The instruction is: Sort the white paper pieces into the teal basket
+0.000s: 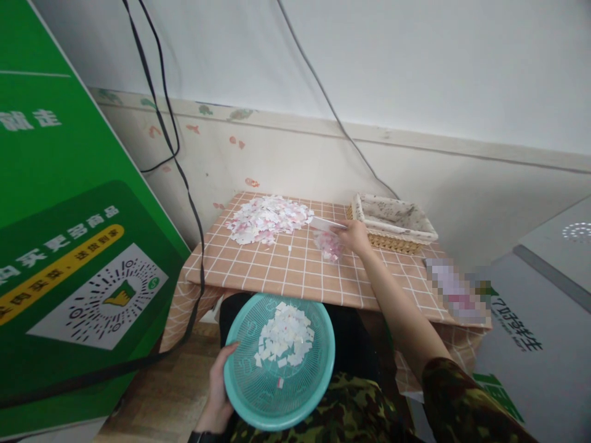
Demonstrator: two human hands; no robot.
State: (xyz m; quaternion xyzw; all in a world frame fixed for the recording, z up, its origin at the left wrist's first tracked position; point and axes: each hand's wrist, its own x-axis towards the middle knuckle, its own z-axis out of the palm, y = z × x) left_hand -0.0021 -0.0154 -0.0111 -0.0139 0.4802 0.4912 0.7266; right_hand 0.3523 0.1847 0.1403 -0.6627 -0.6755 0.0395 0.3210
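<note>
My left hand [219, 386] grips the left rim of a teal plastic colander [281, 413], which is held over my lap in front of the table. Small white paper pieces [287, 337] lie inside it. Over the table, my right hand [356, 236] is closed on a flat white card-like strip [325, 224], whose far end is beside a heap of white and pink paper scraps [268, 218]. Just below the strip sits a clear plastic bag [330, 247] with pink and white contents; I cannot tell whether my fingers touch it.
The table [272, 271] wears a brown checked cloth. A lined wicker basket [397, 242] stands at its back right, with a blurred flat item [455, 292] near the right edge. A black cable [196, 227] hangs at the left before a green panel [83, 203].
</note>
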